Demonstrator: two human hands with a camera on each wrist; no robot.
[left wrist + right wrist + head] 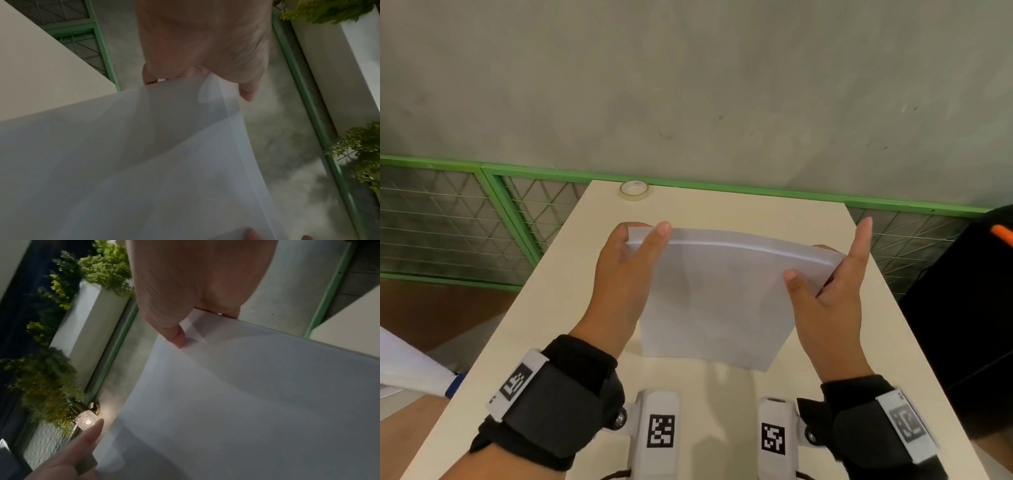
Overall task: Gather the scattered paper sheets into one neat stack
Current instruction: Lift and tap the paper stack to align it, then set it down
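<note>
A stack of white paper sheets (719, 301) stands on its lower edge on the beige table (726, 209), leaning toward me. My left hand (626, 260) grips its upper left corner, thumb on the near face and fingers behind. My right hand (825, 284) pinches the upper right corner with the thumb in front, its index finger pointing straight up. The left wrist view shows the paper sheets (144, 162) under my left hand (205, 48). In the right wrist view my right hand (185, 296) presses its thumb on the paper sheets (236, 394).
A roll of clear tape (634, 192) lies at the table's far edge. Behind it run a green-framed mesh fence (465, 219) and a grey wall. A black object (969, 308) stands at the right. More white paper (410, 366) lies low on the left.
</note>
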